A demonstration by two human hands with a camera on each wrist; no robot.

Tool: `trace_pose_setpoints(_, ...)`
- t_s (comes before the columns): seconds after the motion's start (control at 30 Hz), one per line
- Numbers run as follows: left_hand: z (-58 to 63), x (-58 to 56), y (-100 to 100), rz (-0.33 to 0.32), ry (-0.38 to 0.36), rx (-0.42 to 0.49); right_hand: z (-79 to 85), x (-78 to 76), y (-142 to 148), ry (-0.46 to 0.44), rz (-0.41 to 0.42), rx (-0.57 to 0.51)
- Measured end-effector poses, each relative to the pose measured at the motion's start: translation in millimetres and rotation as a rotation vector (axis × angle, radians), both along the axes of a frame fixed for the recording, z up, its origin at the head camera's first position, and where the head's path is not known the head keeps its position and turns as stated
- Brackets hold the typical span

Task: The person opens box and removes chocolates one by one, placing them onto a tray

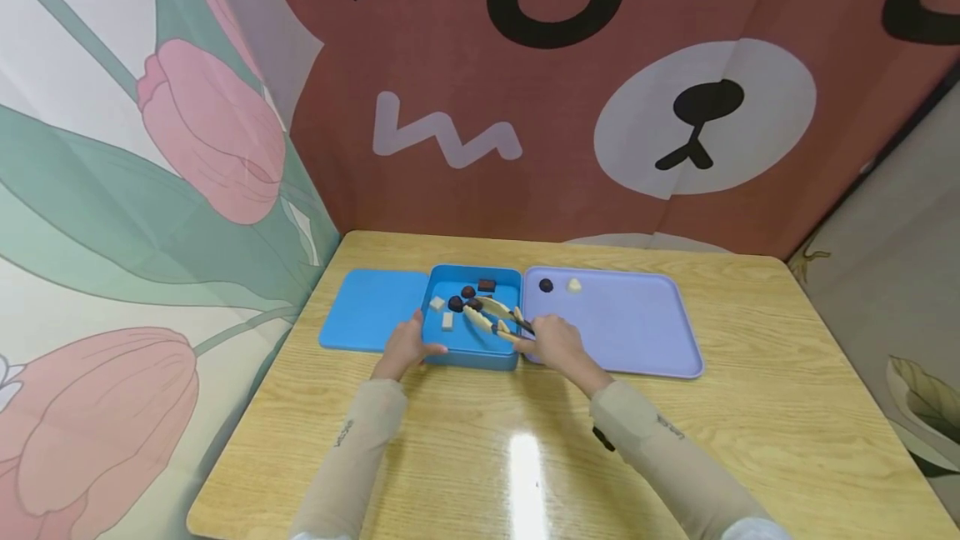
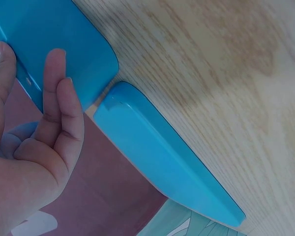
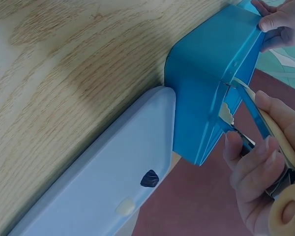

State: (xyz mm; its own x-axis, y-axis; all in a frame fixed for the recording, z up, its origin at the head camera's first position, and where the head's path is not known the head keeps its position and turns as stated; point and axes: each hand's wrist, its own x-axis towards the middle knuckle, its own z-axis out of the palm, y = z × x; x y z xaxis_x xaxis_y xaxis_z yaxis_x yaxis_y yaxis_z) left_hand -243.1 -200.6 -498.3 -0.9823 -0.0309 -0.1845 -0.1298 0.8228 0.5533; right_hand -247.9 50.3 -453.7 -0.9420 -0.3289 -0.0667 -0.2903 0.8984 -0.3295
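My left hand (image 1: 407, 346) holds the front left corner of an open blue box (image 1: 472, 360), its thumb at the rim and some fingers along the outer wall. In the box lie several dark round chocolates (image 1: 455, 303), a dark rectangular piece (image 1: 487, 285) and white pieces (image 1: 447, 321). My right hand (image 1: 555, 342) grips a pair of tongs (image 3: 280, 140) with cream tips and handles. The tips reach over the box's right rim, around a dark chocolate (image 1: 474, 304); whether they pinch it I cannot tell.
Right of the box lies a lilac tray (image 1: 622, 327) bearing a dark chocolate (image 1: 546, 285) and a white one (image 1: 574, 285) near its back left corner. A flat blue lid (image 1: 371, 311) is on the left. Printed cloth hangs behind the wooden table (image 1: 450, 448).
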Motion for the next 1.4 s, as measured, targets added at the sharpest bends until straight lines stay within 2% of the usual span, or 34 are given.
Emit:
trace_pose_setpoints(0.27, -2.4, 1.2, -2, -0.001, 0.019, 0.001, -0.5, -1.8, 8, 0.023, -0.022, -0.023)
trace_pose_setpoints(0.47, -2.4, 0.9, -2, -0.001, -0.003, -0.004, 2.0, -1.4, 14, 0.034, -0.013, -0.055)
trace_pose_setpoints(0.67, -1.6, 0.3, -1, 0.011, -0.009, -0.009, 6.7, -1.0, 19, 0.023, -0.023, -0.043)
trace_pose_setpoints(0.8, -1.0, 0.2, 0, 0.015, -0.013, -0.009, 7.8, -1.3, 24, 0.047, -0.019, -0.049)
trace_pose_setpoints(0.97, -0.4, 0.2, 0, 0.012, -0.014, -0.011, 6.8, -1.8, 29, 0.079, -0.026, -0.047)
trace_pose_setpoints(1.4, -0.2, -0.3, 1, 0.018, 0.001, -0.008, 4.5, -2.8, 44, 0.087, -0.05, -0.091)
